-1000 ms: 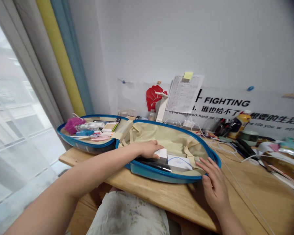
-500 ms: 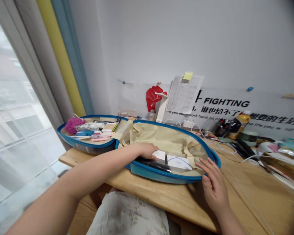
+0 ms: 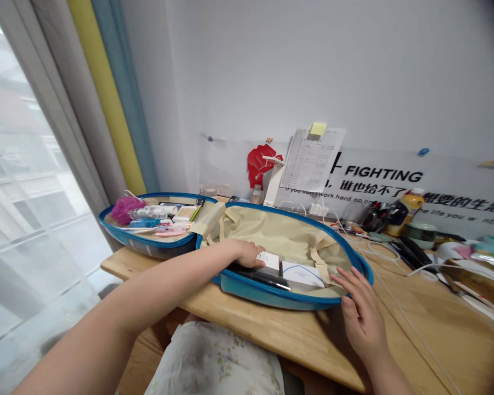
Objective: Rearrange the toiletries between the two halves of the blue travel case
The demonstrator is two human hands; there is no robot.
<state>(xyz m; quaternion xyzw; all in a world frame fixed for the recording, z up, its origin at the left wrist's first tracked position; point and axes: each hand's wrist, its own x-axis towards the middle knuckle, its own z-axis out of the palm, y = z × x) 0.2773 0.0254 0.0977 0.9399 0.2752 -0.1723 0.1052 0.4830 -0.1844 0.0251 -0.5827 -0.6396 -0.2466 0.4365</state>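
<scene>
Where left hand [image 3: 249, 253] reaches into the open blue case [image 3: 271, 296], fingers curl over a small white box [image 3: 269, 260]; clasped or just resting, I can't tell. A bigger white box [image 3: 302, 272] lies just beside it. Right hand [image 3: 360, 315] flat, splayed, fingertips on case rim. Other half holds toiletries [image 3: 152, 211].

The open case [image 3: 271, 293] is blue outside and pale tan inside. The box [image 3: 302, 272] in it is white with a blue line. The tabletop [image 3: 271, 329] is light brown wood.
</scene>
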